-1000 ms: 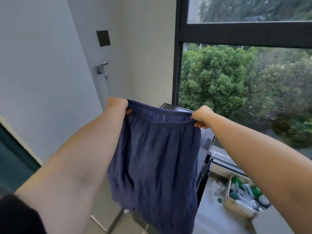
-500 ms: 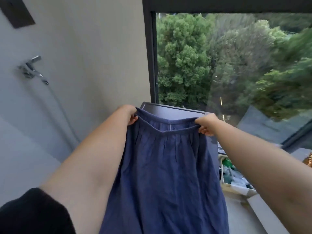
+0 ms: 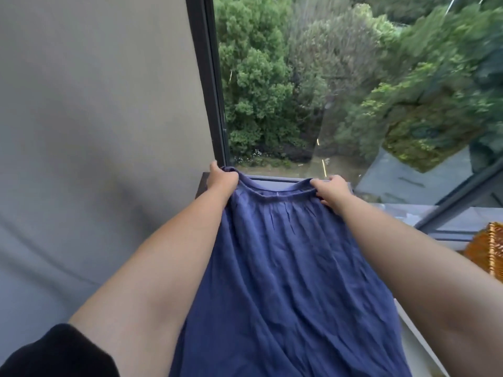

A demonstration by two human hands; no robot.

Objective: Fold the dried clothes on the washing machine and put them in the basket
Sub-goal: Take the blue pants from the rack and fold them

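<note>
The gathered waistband of the blue skirt (image 3: 285, 268) is pinched at either end by the left grip (image 3: 221, 179) and right grip (image 3: 330, 190). It has been lowered from mid-air to the washing machine's (image 3: 202, 185) far edge, so folding can probably be begun. The cloth is thin and crinkled. A woven orange basket (image 3: 490, 248) is seen at the right.

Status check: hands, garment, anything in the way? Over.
Left hand and right hand each hold the waistband of the blue garment, stretched wide, not yet folded. Woven basket at right edge, partly in view. No obstruction seen.
</note>
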